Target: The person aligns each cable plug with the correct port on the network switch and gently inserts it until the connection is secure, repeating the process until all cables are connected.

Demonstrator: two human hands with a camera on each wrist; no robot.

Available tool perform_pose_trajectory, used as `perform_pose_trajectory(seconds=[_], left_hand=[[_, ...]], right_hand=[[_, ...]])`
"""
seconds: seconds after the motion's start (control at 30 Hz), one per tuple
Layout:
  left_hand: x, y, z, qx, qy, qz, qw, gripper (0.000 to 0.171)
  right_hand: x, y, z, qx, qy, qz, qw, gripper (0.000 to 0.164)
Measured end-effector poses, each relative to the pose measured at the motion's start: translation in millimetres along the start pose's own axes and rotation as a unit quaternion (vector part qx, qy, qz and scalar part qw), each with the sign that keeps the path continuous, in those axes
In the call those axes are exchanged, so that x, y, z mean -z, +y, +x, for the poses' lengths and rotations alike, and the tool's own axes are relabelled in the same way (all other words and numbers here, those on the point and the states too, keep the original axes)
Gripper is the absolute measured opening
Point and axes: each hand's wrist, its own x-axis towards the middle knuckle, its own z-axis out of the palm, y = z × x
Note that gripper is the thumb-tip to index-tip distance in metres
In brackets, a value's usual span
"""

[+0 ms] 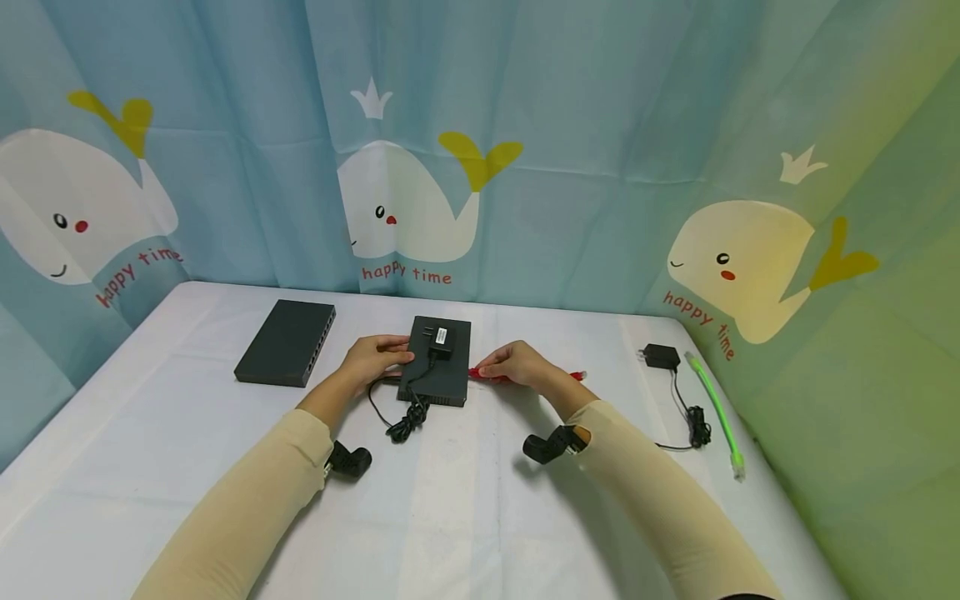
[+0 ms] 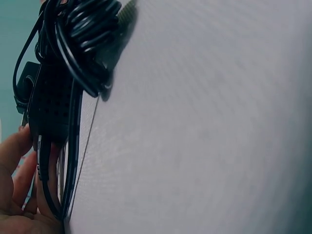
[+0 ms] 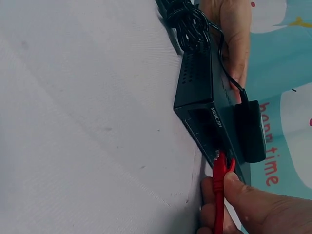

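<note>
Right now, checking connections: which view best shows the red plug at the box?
Right wrist: the red plug is large, against the box. Head shows it small in the right hand; left wrist, nothing clear.

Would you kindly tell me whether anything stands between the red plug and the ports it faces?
Nothing visible does: the right hand holds the red plug right at the ports of the black box, though I cannot tell whether it is seated. The power adapter lies on the box's top, outside that path.
</note>
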Motion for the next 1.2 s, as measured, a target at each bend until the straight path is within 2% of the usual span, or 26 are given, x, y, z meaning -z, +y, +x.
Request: perform_pose_trajectory(seconds=[0.5,1.2], left_hand=[[-1.9,3.1,-0.5,0.007,0.010,0.004,0.9999,0.050],[0.9,0.5,-0.2,0.011,-0.004,-0.011,0.9999,0.050]], right_hand=[[-0.5,-7.6,-2.0,-0.012,-0.002,-0.014,1.000,0.020],[-3.7,-8.5,-3.5,-0.006,0.009,-0.033,0.999,0.020]])
